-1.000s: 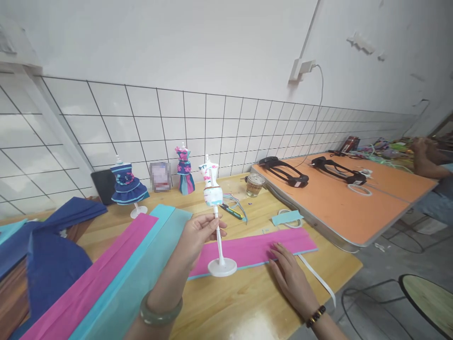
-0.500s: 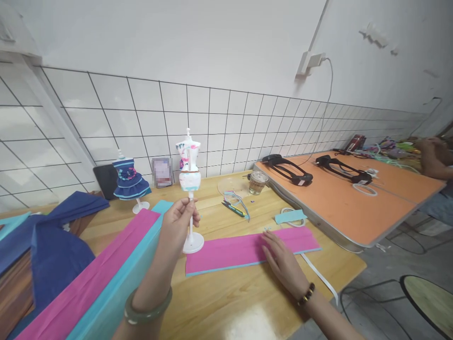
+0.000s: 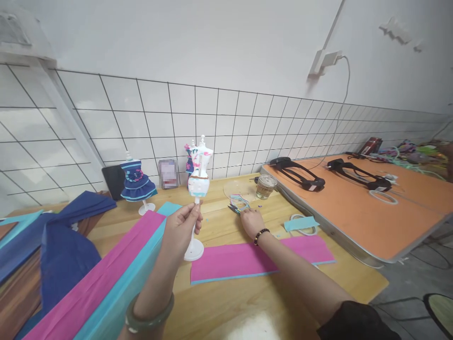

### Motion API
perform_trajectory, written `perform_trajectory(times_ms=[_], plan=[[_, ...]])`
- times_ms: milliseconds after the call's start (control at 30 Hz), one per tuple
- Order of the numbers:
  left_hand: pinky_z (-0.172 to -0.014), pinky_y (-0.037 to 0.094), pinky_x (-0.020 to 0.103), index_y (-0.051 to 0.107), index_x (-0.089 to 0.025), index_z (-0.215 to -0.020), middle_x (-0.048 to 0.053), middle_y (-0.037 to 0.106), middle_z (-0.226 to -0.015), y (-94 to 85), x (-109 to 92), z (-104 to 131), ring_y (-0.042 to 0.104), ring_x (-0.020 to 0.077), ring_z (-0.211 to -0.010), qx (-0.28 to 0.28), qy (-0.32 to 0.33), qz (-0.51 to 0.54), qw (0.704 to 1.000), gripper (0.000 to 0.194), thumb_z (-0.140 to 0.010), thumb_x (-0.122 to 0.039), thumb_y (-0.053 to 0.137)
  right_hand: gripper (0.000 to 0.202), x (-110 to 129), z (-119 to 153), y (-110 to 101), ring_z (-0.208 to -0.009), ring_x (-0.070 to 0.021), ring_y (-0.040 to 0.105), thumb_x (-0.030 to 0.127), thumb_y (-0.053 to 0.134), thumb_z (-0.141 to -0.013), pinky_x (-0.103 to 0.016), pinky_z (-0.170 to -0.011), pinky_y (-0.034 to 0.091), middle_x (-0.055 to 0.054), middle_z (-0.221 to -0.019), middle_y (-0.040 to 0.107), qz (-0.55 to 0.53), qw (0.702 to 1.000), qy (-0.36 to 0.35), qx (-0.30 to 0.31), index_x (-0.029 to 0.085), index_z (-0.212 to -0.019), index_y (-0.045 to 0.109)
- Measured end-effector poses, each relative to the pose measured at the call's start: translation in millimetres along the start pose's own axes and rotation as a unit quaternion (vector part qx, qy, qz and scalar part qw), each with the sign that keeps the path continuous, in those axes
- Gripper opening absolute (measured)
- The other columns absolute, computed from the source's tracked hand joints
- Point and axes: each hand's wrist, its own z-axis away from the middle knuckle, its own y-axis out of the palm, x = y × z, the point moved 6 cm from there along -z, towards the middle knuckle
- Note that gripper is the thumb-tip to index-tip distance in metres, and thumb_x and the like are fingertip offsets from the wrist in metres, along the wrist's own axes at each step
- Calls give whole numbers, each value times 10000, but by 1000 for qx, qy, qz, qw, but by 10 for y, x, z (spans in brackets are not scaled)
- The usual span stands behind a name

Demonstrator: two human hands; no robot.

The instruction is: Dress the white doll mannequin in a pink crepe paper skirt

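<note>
My left hand [image 3: 184, 222] is closed around the post of a small white mannequin stand [image 3: 199, 184], held upright. Its torso wears white, pink and blue pieces, and its round base is at the table top. My right hand [image 3: 252, 223] reaches over the wood table with its fingers curled down on the handle of thread snips [image 3: 233, 208]; only the dark tips show. Beneath my right forearm lies a pink fabric strip [image 3: 226, 259] with a light blue edge. A loose tangle of pale cords [image 3: 239, 200] lies by the snips.
A second mannequin in a blue dress [image 3: 136, 179] stands at the back left. Blue fabric [image 3: 67, 241] and a long pink strip [image 3: 106, 278] cover the left side. A lidded cup [image 3: 266, 186] stands before the orange table [image 3: 354, 208], which holds two black headsets [image 3: 299, 174].
My right hand has moved from the pink strip forward and left to the snips, its fingers now curled on them. My left hand keeps hold of the mannequin stand. The view has shifted slightly.
</note>
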Motion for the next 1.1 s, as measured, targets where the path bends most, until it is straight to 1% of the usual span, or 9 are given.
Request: perform_trajectory(times_ms=[200,367,500,633,667,733,800,900,1100], plan=[[-435,363,197,613,-142,-750,-23,505,-603,49,25,10,429,73,-479,18,3,-19,1000,276,-742,-417,591,307,-206,51,-61,-954,-197,575,301,525,-879,-395,-797,491,-86,-1144,550,-126,988,86,-7,149,-1146,522],[-435,354,202,622,-140,-757,-30,502,-582,68,14,21,432,75,-467,8,-9,-17,1000,288,-703,-423,628,281,-286,204,-254,-923,-187,586,311,503,-891,-387,-783,496,-76,-1105,572,-315,939,133,-44,152,-1120,535],[-446,350,207,621,-130,-836,-6,552,-636,131,48,27,440,74,-472,33,-19,15,999,315,-701,-414,631,393,-86,536,-435,-781,-196,643,434,353,-916,-367,-759,502,-102,-852,655,-483,866,116,-55,105,-1014,546],[-414,280,192,587,-130,-919,0,573,-657,233,105,49,385,49,-425,63,-33,58,996,352,-717,-417,612,421,256,940,-654,-787,-202,652,497,456,-843,-358,-748,497,-101,-868,668,-598,796,82,-40,143,-1067,495],[-411,270,190,581,-131,-920,-6,566,-648,262,118,57,378,45,-418,70,-36,61,995,350,-720,-417,609,402,345,1019,-708,-775,-191,649,485,489,-829,-343,-734,493,-93,-880,664,-631,772,73,-31,156,-1059,500],[-409,263,186,568,-133,-894,-17,545,-631,320,142,74,376,42,-415,84,-38,63,994,321,-730,-407,602,322,529,1134,-783,-703,-163,634,413,590,-788,-309,-681,472,-76,-868,654,-735,676,59,16,168,-988,529],[-405,259,180,550,-137,-873,-28,526,-617,375,173,92,375,40,-417,96,-39,67,992,285,-746,-390,590,217,665,1199,-864,-610,-118,590,351,611,-787,-263,-607,433,-44,-801,637,-779,624,47,43,170,-878,535],[-397,278,178,529,-146,-906,-41,511,-602,454,228,125,390,48,-423,118,-44,83,989,269,-764,-369,577,201,767,1235,-966,-489,-66,476,355,555,-833,-222,-513,359,19,-647,559,-763,644,34,45,174,-776,490],[-423,377,208,519,-150,-961,-42,513,-594,590,265,223,461,81,-454,160,-47,83,982,270,-793,-359,546,277,781,1242,-1040,-418,-56,348,439,533,-829,-204,-437,280,90,-496,400,-630,776,31,4,191,-778,420]])
